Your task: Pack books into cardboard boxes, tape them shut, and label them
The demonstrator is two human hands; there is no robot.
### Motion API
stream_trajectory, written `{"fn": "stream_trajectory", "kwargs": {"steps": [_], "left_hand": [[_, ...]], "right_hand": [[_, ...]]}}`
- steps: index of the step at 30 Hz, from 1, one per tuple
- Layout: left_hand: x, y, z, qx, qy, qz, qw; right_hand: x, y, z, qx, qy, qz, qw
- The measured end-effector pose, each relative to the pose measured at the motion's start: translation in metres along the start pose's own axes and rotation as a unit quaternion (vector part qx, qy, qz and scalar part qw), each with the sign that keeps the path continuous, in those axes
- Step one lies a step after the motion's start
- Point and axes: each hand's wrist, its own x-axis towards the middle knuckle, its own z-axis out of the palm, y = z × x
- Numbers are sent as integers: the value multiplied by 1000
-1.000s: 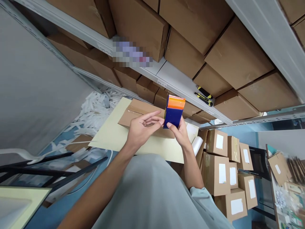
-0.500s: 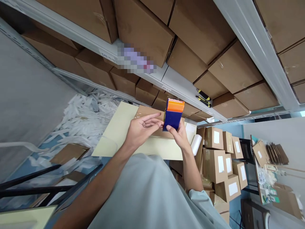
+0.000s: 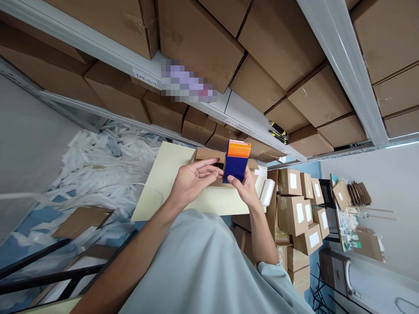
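Head view, clock read from view centre: white paper scraps [image 3: 108, 161] at 9 o'clock; pale desk [image 3: 149, 192] at 8; left hand [image 3: 196, 178] at 7, fingers half extended, can't tell if gripping. Cardboard box [image 3: 207, 153] on desk, partly hidden. Blue-and-orange packet [image 3: 236, 168] at 3, orange end up, held in right hand [image 3: 245, 190] at 4, thumb on blue side. White roll [image 3: 267, 192] at 4, farther out.

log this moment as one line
right hand: holding blue-and-orange tool, likely tape dispenser | left hand: beside it, contact unclear | cardboard box: on table
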Motion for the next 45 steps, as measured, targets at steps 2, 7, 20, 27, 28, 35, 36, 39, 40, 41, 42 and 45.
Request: {"fn": "stream_trajectory", "kwargs": {"steps": [2,7,20,27,28,35,36,39,40,41,42,45], "left_hand": [[-2,2,-4,-2,-9,-15,1000],[-5,9,-17,29,17,-22,999],[-9,33,-9,45,69,80,993],[-13,28,16,47,36,67,996],[-14,29,19,43,36,56,997],[-21,29,35,79,44,13,996],[-21,28,37,82,45,11,996],[-21,25,43,93,60,6,994],[-22,23,46,95,72,6,993],[-22,20,48,95,89,8,991],[-22,16,51,92,111,15,989],[-22,-2,55,58,192,42,979]], "right_hand": [[-3,0,1,-5,5,11,1000],[-12,-1,-5,16,-18,50,998],[-48,4,-28,-46,-87,54,994],[-55,6,-49,-123,-131,15,984],[-56,7,-52,-133,-137,10,982],[-56,16,-75,-165,-172,7,971],[-56,17,-79,-170,-175,6,970],[-54,18,-89,-186,-183,5,965],[-52,17,-92,-191,-187,5,964],[-49,16,-94,-195,-192,7,962],[-45,14,-96,-197,-201,10,959],[-26,5,-95,-185,-254,23,949]]}}
